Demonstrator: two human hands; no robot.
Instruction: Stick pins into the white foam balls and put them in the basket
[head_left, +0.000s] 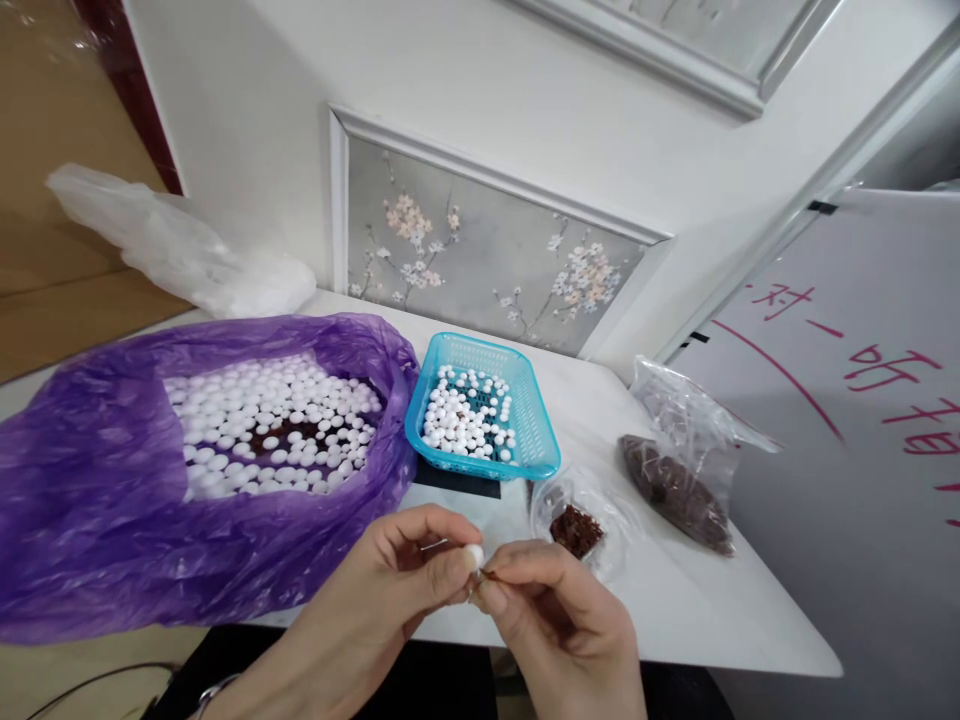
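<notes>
The left hand [390, 588] and right hand [571, 622] lie nearest the camera, fingertips almost meeting above the front of the white table [697, 610]. The left thumb and forefinger are pinched on a small, round, smooth white ball [474, 556]; the right thumb and forefinger are pressed together on a thin reddish-brown piece [489, 575] just beside it. Relative to the hands, a light-blue perforated plastic basket [535, 415] of similar balls sits at 12 o'clock, a crinkled purple plastic bag [82, 500] of more balls at 10 o'clock, and an open clear bag [616, 540] of reddish-brown pieces between 2 and 3 o'clock. Handling: the ball is likely light and apt to roll; grip it lightly across opposite sides. The brown piece is probably fragile; hold it near one end. Visibility: fingertips cover much of the ball and piece, so contact between them cannot be confirmed. The lower fingers are partly hidden, the forearms run out of view, and the dark flat item [459, 482] under the basket is mostly covered.
</notes>
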